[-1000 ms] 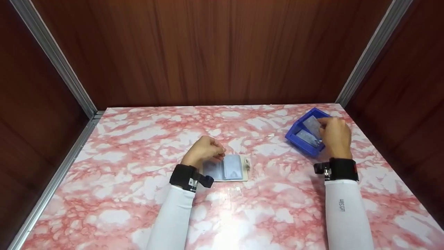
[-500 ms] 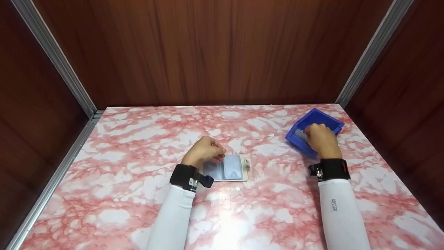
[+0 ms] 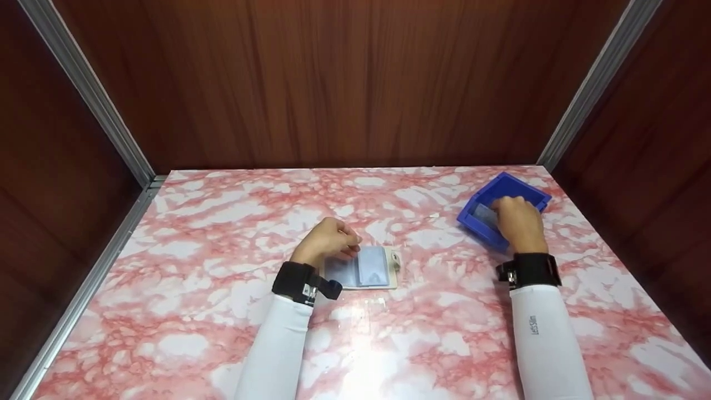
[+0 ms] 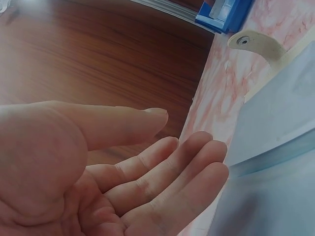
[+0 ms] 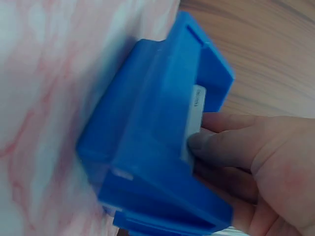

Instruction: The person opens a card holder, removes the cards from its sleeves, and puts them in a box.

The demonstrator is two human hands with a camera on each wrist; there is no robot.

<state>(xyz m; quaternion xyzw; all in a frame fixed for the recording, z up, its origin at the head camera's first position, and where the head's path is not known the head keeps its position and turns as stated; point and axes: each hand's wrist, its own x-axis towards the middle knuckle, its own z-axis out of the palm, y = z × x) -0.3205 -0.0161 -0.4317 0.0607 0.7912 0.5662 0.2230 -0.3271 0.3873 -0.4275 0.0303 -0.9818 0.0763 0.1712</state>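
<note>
A blue bin (image 3: 502, 191) stands at the table's back right. My right hand (image 3: 521, 222) reaches into it and pinches a pale card (image 5: 197, 108) with printing near its edge, the thumb lying on its face. In the head view the card (image 3: 485, 213) shows partly, the rest behind my hand. An open card holder (image 3: 373, 266) with clear sleeves and a cream snap tab (image 4: 256, 44) lies mid-table. My left hand (image 3: 329, 240) hovers over its left side, fingers loosely bent and thumb apart, holding nothing; it hides part of the holder.
The table (image 3: 222, 244) has a red-and-white marbled top. Dark wood-look panels (image 3: 355, 83) with metal edge strips (image 3: 105, 105) close it in at the back and sides. Both wrists carry black straps with cameras.
My right hand has shifted left and nearer within the bin. Two cards showed there a second ago; now part of one shows beside the hand. The left hand stays in place.
</note>
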